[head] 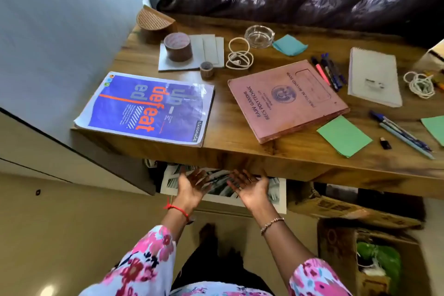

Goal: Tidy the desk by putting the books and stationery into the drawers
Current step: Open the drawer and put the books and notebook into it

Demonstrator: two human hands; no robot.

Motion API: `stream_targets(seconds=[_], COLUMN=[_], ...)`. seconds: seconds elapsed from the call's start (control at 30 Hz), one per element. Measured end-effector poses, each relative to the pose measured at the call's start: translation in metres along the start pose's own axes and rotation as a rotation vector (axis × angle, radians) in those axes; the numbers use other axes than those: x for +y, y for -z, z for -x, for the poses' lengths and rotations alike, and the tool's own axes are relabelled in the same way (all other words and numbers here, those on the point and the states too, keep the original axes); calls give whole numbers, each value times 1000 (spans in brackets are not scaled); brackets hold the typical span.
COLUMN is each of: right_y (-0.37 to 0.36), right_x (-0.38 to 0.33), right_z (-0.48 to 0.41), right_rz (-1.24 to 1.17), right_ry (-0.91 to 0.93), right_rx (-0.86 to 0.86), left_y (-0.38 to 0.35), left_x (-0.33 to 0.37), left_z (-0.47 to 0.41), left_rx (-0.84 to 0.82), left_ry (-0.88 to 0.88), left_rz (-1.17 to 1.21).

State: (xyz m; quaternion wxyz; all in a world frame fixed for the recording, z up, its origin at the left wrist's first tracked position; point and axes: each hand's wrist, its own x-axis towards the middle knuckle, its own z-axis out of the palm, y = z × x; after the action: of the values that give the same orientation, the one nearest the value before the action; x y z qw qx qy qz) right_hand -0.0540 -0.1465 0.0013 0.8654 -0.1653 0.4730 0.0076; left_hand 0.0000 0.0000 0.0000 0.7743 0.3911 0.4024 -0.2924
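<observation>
My left hand (192, 185) and my right hand (252, 187) are held palm up, fingers spread, under the front edge of the wooden desk (240, 151), above a partly open drawer (280, 204) with patterned paper inside. Neither hand holds anything. On the desk lie a blue notebook (146, 108) at the left, a pink record book (288, 98) in the middle, a white notepad (373, 79) at the right, markers (329, 72), pens (401, 133) and green sticky notes (343, 136).
At the back stand a brown tape roll (179, 47) on grey paper, a small tape roll (207, 69), a white cable (240, 55), a glass ashtray (259, 36) and blue sticky notes (289, 44). Cardboard boxes (360, 247) sit on the floor, right. A dark curtain hangs behind.
</observation>
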Motion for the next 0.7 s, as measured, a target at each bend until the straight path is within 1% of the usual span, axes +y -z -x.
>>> stream_targets(seconds=[0.03,0.1,0.23,0.3,0.33,0.43,0.53,0.7], right_y=[-1,-1,2,4,5,9,18,26], right_x=[-1,-3,2,-3,-5,-8,-11,-8], right_z=[-4,-14,-23,-32,-34,-37,-37,-27], right_rz=[-47,-131,-251,-316,-342,-392,-364,-319], right_ry=[-2,-6,11,56,79,110,91,73], right_rx=[18,50,62,40,36,-3,-36,-7], left_y=[-2,-1,-4,-3,-3,-3,0,15], left_x=[3,8,15,20,21,21,17,9], left_z=[0,-13,-26,-40,-45,-53,-56,-50], left_rx=[-18,1,-32,-80,-77,-62,-84,-62], left_ry=[9,34,36,33,38,41,44,28], left_rz=[77,179,265,333,350,375,344,291])
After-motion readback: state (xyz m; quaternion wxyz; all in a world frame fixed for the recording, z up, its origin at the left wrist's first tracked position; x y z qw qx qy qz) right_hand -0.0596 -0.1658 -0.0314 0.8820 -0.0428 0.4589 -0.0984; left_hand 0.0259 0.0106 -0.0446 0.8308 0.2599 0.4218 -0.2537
